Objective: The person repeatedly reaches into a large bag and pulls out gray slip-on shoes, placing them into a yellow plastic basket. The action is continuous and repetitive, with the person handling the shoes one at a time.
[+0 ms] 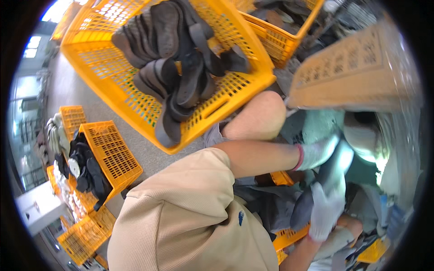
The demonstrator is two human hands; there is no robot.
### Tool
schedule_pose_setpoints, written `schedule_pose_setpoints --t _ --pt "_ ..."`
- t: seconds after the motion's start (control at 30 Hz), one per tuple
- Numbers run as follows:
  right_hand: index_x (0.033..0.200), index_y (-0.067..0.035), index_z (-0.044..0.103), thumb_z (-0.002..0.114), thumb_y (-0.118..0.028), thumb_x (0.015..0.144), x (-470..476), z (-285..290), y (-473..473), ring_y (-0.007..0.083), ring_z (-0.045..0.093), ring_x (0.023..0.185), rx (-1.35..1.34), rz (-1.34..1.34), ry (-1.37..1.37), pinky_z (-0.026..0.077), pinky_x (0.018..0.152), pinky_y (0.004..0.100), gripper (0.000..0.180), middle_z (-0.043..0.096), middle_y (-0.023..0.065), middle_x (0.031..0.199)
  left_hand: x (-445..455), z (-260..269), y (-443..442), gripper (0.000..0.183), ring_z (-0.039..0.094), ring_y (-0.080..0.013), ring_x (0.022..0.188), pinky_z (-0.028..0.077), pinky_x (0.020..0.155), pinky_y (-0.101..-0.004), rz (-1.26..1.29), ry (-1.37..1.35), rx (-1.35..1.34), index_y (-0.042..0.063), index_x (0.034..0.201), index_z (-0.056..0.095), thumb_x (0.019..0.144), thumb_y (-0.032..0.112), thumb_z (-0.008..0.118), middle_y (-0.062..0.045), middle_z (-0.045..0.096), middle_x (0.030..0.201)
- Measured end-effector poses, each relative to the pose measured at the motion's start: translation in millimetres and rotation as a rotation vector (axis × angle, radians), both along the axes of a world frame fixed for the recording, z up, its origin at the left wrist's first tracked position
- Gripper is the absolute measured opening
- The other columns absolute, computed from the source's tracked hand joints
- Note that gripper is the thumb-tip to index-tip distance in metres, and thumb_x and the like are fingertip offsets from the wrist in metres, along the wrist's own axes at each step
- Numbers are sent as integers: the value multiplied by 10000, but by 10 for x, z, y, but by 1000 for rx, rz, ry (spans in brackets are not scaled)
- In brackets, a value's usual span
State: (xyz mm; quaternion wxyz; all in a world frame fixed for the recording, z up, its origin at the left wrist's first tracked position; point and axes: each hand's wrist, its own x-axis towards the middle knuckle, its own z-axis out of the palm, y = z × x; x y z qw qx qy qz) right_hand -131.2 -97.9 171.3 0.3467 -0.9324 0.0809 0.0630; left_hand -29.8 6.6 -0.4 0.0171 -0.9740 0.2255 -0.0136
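A dark shoe sole is held in front of a bright work light. My left hand, in a pale knit glove with a red cuff, grips its upper end, the fingers partly lost in glare. Lower down, my right hand in a white knit glove is closed around the sole's side. Just beyond the sole is a rounded, pale machine part; whether they touch cannot be told.
A yellow plastic crate of dark soles stands beside my bare left knee. A cardboard sheet bearing writing overhangs the work spot. More crates with dark and white pieces stand farther off. Another yellow crate lies below my hands.
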Motion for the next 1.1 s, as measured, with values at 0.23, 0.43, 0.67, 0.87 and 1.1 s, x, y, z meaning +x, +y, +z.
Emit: schedule_pose_setpoints --t 0.23,0.43,0.67,0.87,1.1 --pt "1438 91 595 748 -263 977 -1542 -189 -1003 407 661 1190 -758 149 103 509 1082 463 601 691 260 1332 511 -11 2620 496 765 -300 936 602 835 -396 925 -44 -1065 -39 1003 717 849 410 860 -200 755 962" --pt "1445 96 628 627 -48 1013 -1187 -368 -150 295 595 1409 9 -207 -6 464 1171 391 455 619 196 1543 326 38 2737 304 699 -480 940 561 834 -530 870 62 -1016 -1 1028 634 907 255 747 -259 707 951" --pt "1604 24 450 524 -376 1144 -517 -377 955 302 541 1412 765 -143 -99 423 1192 419 613 551 187 1556 -1038 1520 1722 193 718 -379 842 560 843 -487 -264 110 -1191 34 872 721 789 208 712 -162 712 847" --pt "1542 40 511 658 -298 1067 -1112 -147 -176 340 612 1336 673 -694 -179 513 1127 443 601 604 202 1500 -991 944 1210 608 601 -434 1243 491 1095 -512 -447 124 -1285 41 1373 622 826 258 774 -239 623 1316" --pt "1548 26 496 597 28 1013 -1672 -174 197 230 639 1246 388 -739 -263 593 1021 483 544 642 130 1390 -661 561 -352 397 725 -244 1014 606 930 -416 449 1518 -2108 -19 1345 643 1019 194 719 -125 737 1146"
